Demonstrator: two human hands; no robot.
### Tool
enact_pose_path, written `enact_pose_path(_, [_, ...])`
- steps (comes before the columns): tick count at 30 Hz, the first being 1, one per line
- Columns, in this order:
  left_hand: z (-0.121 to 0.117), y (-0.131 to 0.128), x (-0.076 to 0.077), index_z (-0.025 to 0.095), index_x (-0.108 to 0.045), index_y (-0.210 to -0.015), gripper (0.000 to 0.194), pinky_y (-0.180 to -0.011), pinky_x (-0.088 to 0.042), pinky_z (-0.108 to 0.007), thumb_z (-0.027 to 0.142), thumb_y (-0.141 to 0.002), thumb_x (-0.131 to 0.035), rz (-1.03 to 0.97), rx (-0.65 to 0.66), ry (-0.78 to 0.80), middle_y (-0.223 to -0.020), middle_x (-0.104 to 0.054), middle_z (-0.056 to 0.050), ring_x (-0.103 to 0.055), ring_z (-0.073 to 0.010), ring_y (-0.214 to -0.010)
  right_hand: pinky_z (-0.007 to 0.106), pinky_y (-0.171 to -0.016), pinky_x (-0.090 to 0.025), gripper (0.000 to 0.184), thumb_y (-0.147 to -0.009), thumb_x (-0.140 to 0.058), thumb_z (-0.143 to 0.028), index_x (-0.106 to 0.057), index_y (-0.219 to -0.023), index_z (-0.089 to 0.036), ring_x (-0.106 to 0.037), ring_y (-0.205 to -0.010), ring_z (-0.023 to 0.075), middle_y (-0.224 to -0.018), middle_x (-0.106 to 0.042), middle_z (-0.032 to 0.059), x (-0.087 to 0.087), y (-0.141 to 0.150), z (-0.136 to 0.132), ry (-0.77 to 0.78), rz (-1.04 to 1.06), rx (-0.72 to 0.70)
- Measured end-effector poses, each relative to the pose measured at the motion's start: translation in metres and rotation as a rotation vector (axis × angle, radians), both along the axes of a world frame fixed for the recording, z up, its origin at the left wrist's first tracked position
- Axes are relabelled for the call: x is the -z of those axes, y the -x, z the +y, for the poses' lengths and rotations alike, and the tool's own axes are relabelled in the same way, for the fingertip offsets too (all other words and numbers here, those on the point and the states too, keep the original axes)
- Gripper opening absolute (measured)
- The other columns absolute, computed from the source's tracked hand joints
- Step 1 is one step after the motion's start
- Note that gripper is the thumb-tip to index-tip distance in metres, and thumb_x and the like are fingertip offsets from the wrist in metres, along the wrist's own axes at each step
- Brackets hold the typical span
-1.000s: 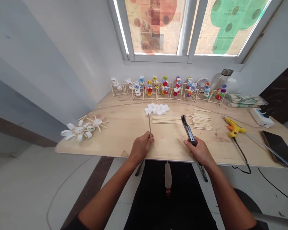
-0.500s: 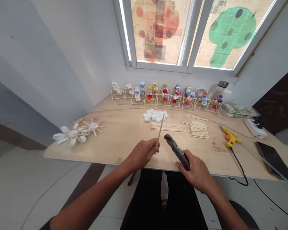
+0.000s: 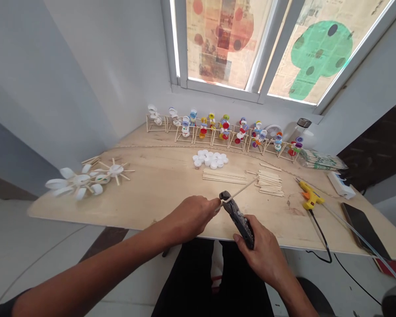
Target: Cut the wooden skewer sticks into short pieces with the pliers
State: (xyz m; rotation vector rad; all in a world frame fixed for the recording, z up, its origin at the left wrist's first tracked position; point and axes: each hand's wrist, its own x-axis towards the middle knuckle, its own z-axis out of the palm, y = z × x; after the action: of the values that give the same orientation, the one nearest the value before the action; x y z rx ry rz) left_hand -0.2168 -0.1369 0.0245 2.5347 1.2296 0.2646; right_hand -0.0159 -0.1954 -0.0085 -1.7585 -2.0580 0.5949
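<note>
**Left hand (image 3: 193, 215) pinches wooden stick (image 3: 240, 188); black pliers (image 3: 239, 222) in right hand (image 3: 260, 259).**

Left fingers closed around the stick's near end, held above the table (image 3: 135, 198) near its front edge. Stick crosses the pliers' head, far end pointing toward a stack of craft sticks (image 3: 269, 183). Right hand wrapped tight on the handles. Beyond: white bottle caps (image 3: 210, 159), a yellow glue gun (image 3: 310, 196), and a row of stick frames with coloured caps (image 3: 218, 132) along the window wall.
</note>
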Motion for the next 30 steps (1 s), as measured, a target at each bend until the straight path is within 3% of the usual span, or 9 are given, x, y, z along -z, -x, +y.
enact_pose_path(7, [0.004, 0.003, 0.004, 0.019, -0.051, -0.088, 0.014, -0.047, -0.032, -0.023, 0.02, -0.084, -0.038, 0.129, 0.052, -0.102, -0.061, -0.055, -0.003, -0.052, -0.0161, -0.053, 0.029, -0.065, -0.039, 0.026, -0.076, -0.051, -0.031, -0.048, -0.1, -0.022, -0.057, -0.075, 0.0221, -0.084, -0.062, 0.0033, 0.003, 0.004, -0.001, -0.065, 0.022, 0.006])
enact_pose_path(16, [0.008, 0.002, 0.003, 0.018, -0.054, -0.089, 0.013, -0.057, -0.04, -0.024, 0.022, -0.081, -0.043, 0.05, 0.008, 0.027, -0.06, -0.055, -0.003, -0.055, -0.0162, -0.058, 0.028, -0.061, -0.038, 0.021, -0.077, -0.05, -0.029, -0.049, -0.097, -0.022, -0.057, -0.069, 0.0208, -0.079, -0.062, 0.0022, 0.007, 0.006, 0.001, -0.08, 0.034, 0.004])
enact_pose_path(23, [0.013, 0.0, -0.007, 0.019, -0.054, -0.092, 0.02, -0.047, -0.03, -0.023, 0.015, -0.079, -0.041, 0.212, 0.104, -0.018, -0.055, -0.052, -0.001, -0.05, -0.0158, -0.049, 0.027, -0.058, -0.037, 0.017, -0.078, -0.049, -0.031, -0.048, -0.093, -0.022, -0.057, -0.065, 0.0201, -0.075, -0.061, 0.0017, 0.009, 0.007, 0.001, -0.069, 0.033, 0.005])
enact_pose_path(30, [0.022, -0.001, -0.024, 0.02, -0.051, -0.067, 0.014, -0.046, -0.025, -0.023, 0.008, -0.072, -0.046, 0.19, 0.155, 0.123, -0.05, -0.049, 0.002, -0.043, -0.0125, -0.043, 0.025, -0.056, -0.035, 0.014, -0.078, -0.048, -0.031, -0.047, -0.089, -0.023, -0.056, -0.062, 0.0192, -0.071, -0.06, 0.0004, 0.008, 0.007, 0.002, -0.05, 0.038, -0.004])
